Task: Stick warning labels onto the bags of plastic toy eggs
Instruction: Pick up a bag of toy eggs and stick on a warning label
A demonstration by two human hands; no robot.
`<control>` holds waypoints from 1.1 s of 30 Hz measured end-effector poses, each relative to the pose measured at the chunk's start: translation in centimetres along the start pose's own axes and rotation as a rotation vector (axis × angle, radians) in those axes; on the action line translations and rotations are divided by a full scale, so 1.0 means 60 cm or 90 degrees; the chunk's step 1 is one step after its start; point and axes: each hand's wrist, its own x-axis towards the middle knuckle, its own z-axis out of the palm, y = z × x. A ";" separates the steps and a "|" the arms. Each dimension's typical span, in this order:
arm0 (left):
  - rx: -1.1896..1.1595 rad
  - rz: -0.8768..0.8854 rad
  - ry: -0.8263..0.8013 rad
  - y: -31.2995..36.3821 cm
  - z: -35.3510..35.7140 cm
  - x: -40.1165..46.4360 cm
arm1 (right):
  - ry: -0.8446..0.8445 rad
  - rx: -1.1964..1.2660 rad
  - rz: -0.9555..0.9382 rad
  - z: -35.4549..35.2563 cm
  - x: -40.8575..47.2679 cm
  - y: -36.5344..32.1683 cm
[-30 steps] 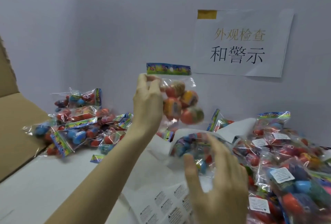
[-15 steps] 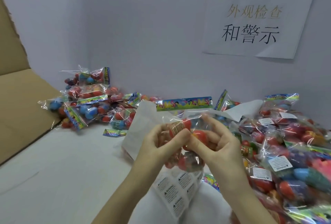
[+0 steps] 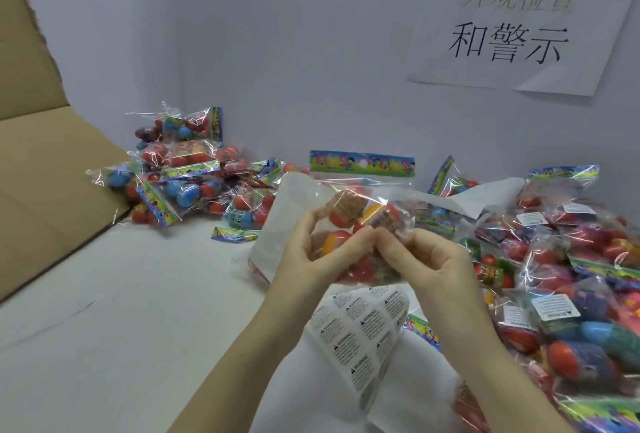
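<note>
A clear bag of plastic toy eggs (image 3: 360,204) with a colourful header card is held upright in front of me by both hands. My left hand (image 3: 311,252) grips its left side, thumb across the front. My right hand (image 3: 426,256) grips the right side, and the fingertips of both hands meet at the bag's middle. Below the bag lies a sheet of white warning labels (image 3: 360,332), curling on the table. I cannot tell if a label is on the held bag.
A pile of egg bags without visible labels (image 3: 180,172) lies at the back left. Bags bearing white labels (image 3: 571,287) are heaped at the right. A cardboard flap (image 3: 45,169) rises at the left. A paper sign (image 3: 512,23) hangs on the wall. White table surface (image 3: 121,311) lies in front.
The bag came down from head height, where only my left hand held it, to just above the label sheet. My right hand came up and took hold of it too.
</note>
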 end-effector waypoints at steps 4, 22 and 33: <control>-0.001 -0.003 -0.005 -0.002 -0.001 0.000 | 0.023 0.017 -0.008 0.002 0.001 0.002; 0.050 0.113 0.035 -0.014 0.000 0.002 | 0.002 0.053 0.005 -0.003 0.001 -0.005; 0.152 0.183 0.186 -0.016 0.011 -0.004 | 0.229 -0.169 -0.223 0.004 -0.004 0.007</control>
